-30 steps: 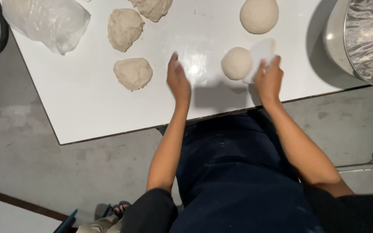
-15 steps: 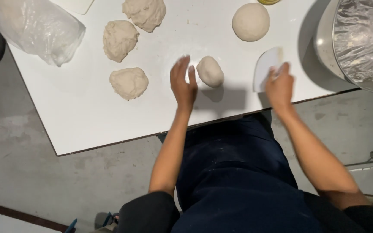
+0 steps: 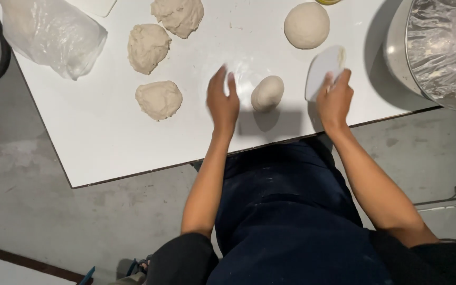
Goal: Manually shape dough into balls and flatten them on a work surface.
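Note:
A smooth oval dough piece (image 3: 267, 93) lies on the white table (image 3: 106, 137) between my hands. My left hand (image 3: 222, 101) is open, fingers spread, just left of that dough and apart from it. My right hand (image 3: 335, 98) grips a white plastic dough scraper (image 3: 323, 69) at its lower edge, to the right of the dough. A finished round dough ball (image 3: 306, 25) sits farther back. Three rough dough lumps lie to the left: a near one (image 3: 159, 99), a middle one (image 3: 147, 47) and a far one (image 3: 178, 15).
A large metal mixing bowl covered with plastic film (image 3: 444, 47) stands at the right table edge. A crumpled clear plastic bag (image 3: 51, 34) lies at the back left. The table's front edge runs just before my apron, with grey concrete floor (image 3: 38, 211) below.
The oval dough has shifted from my right side to the middle and back slightly right. My left hand has come off it and opened; my right hand took hold of the scraper.

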